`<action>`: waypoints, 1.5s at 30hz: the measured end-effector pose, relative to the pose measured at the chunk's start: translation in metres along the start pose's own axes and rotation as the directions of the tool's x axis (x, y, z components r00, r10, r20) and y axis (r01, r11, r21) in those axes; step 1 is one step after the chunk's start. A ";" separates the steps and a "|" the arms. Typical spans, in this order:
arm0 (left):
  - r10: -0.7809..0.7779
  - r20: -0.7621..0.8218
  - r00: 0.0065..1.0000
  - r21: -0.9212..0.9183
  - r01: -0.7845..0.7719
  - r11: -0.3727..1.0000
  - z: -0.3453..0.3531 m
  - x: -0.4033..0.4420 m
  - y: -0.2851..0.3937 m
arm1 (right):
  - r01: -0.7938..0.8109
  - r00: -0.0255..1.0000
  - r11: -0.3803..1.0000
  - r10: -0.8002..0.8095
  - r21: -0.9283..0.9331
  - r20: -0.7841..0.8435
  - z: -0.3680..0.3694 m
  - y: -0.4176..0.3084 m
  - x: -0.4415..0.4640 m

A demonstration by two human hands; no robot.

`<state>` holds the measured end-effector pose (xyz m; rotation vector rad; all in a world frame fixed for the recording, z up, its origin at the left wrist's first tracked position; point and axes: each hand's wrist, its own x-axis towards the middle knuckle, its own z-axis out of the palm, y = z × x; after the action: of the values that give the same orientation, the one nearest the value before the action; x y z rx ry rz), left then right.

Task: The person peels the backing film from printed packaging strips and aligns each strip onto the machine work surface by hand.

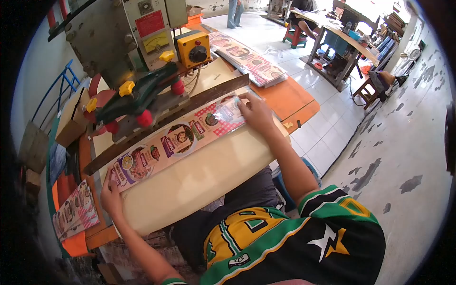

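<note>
A long printed strip [178,138] with food pictures and a red checked pattern lies on a cream padded board [190,178], along a dark metal bar [171,121]. My left hand [112,198] holds the strip's left end, fingers pressed on its edge. At the other end my right hand [254,113] grips the strip's right corner, where a glossy clear film reflects light. Beyond the bar stands a machine with a dark green clamp frame [137,95], yellow knobs and red feet.
A yellow control box [193,48] sits on the machine. Printed sheets [249,59] are stacked on the orange table [292,99] at the back right, and more sheets [77,211] lie at the left. Two other people are in the background, one standing [234,13] and one seated [305,27].
</note>
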<state>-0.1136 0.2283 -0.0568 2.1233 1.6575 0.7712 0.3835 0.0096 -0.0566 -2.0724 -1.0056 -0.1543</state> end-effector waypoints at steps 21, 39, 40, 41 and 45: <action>0.026 -0.161 0.987 -0.012 -0.029 1.000 0.006 -0.001 -0.014 | -0.151 0.983 0.915 0.098 0.374 0.156 0.005 0.014 0.010; 0.165 -0.368 0.915 -0.228 -0.261 0.938 -0.009 -0.022 0.018 | -0.298 0.954 0.461 0.106 0.836 0.281 -0.010 0.025 0.011; 0.158 -0.376 0.913 -0.234 -0.259 0.937 -0.008 -0.025 0.022 | -0.283 0.958 0.459 0.096 0.842 0.270 -0.009 0.025 0.011; 0.117 -0.364 0.924 -0.297 -0.234 0.926 -0.008 -0.029 0.022 | -0.285 0.958 0.457 0.098 0.842 0.271 -0.010 0.025 0.012; -0.038 -0.249 0.968 -0.429 -0.075 0.900 -0.007 -0.041 0.003 | -0.269 0.960 0.452 0.060 0.850 0.272 -0.012 0.026 0.015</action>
<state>-0.1221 0.1875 -0.0583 1.7811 1.4060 1.3272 0.4144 0.0008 -0.0580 -1.1700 -0.7265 0.6080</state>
